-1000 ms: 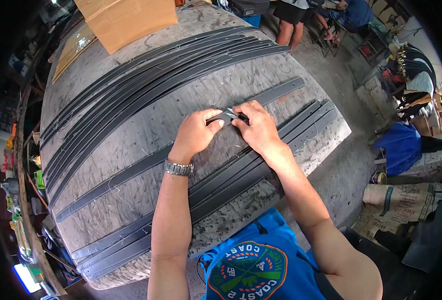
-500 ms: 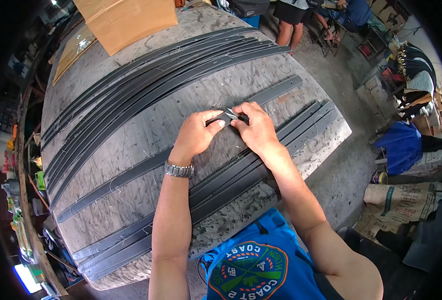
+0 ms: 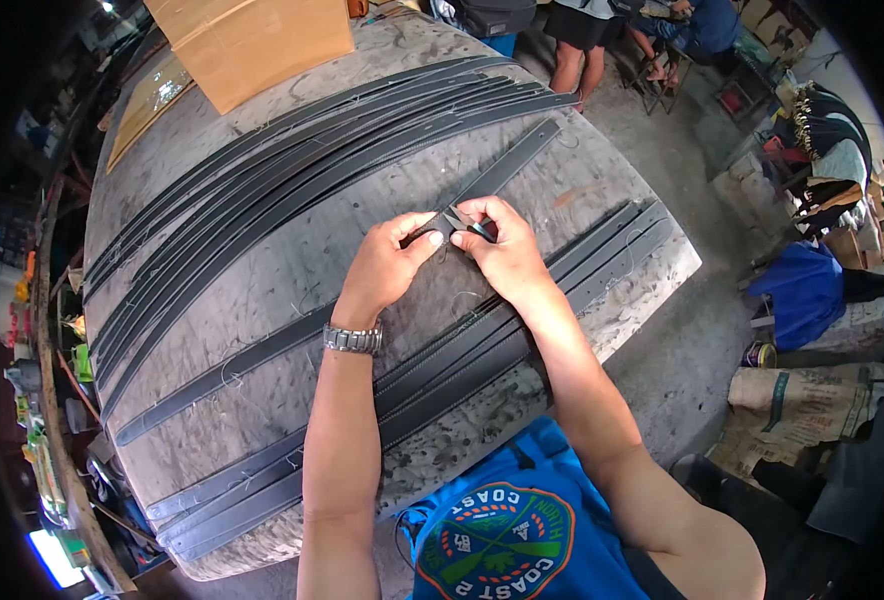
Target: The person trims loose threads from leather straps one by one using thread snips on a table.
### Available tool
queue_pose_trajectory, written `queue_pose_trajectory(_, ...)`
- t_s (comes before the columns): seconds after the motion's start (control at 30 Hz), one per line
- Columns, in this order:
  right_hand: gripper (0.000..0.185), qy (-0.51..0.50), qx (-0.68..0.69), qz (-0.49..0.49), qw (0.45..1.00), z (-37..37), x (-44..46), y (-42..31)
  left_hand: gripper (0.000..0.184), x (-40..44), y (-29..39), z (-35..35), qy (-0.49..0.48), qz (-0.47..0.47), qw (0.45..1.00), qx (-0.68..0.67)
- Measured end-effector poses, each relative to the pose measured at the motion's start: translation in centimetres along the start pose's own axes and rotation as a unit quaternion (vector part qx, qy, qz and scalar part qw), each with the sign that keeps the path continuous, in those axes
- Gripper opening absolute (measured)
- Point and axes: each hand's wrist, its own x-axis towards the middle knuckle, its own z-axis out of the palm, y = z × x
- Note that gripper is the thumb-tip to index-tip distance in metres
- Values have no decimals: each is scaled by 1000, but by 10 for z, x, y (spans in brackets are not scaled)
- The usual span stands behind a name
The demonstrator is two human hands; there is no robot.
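Note:
A long dark strap (image 3: 514, 161) with stitched edges crosses the middle of the table, bent where my hands meet. My left hand (image 3: 390, 258) is closed on it, thumb and fingers pinching its middle. My right hand (image 3: 502, 245) is closed around a small pointed cutting tool (image 3: 454, 218), apparently thread snips; its metal blades lie against the strap by my left fingertips. Most of the tool is hidden by the fingers. Loose pale threads lie near the strap.
More dark straps (image 3: 292, 170) lie in a bundle across the far side of the worn table (image 3: 602, 190). Another stack of straps (image 3: 462, 355) runs under my forearms. A cardboard box (image 3: 262, 50) stands at the back left. Other people (image 3: 582, 45) are beyond the table.
The strap's far right end has swung up and to the left. Both hands have shifted slightly left with it, and the right hand's tool has turned a little.

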Motion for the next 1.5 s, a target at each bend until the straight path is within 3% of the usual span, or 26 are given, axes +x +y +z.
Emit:
queue_pose_trajectory(0.2,32,8,-152,-12,988,-8,-3,-25,33,-1,2,2,7,7,1000,1)
queue_pose_trajectory(0.3,32,9,-155,-2,988,-8,-4,-26,32,-1,3,3,9,-2,1000,12)
queue_pose_trajectory(0.53,34,5,-33,50,998,0,-1,-14,31,-4,18,4,19,-26,998,53)
queue_pose_trajectory(0.7,30,-1,66,39,997,8,4,-2,29,1,1,4,28,-22,999,-19)
queue_pose_trajectory(0.8,28,-33,311,218,924,-11,4,-18,28,2,-2,4,33,-26,999,-32)
queue_pose_trajectory(0.83,29,-23,317,163,934,-13,4,-19,27,2,-1,4,40,-24,998,-29)
queue_pose_trajectory(0.93,32,-11,75,40,996,-16,9,-6,27,2,-4,3,39,-19,999,-30)
queue_pose_trajectory(1.03,32,-15,-30,44,998,-22,-1,-26,26,3,-6,5,40,6,999,-23)
queue_pose_trajectory(1.13,31,-39,-68,73,994,-24,-4,-35,26,2,-4,6,41,7,999,-24)
queue_pose_trajectory(1.5,24,-16,-142,21,990,-19,-2,-39,24,0,5,8,42,2,999,-9)
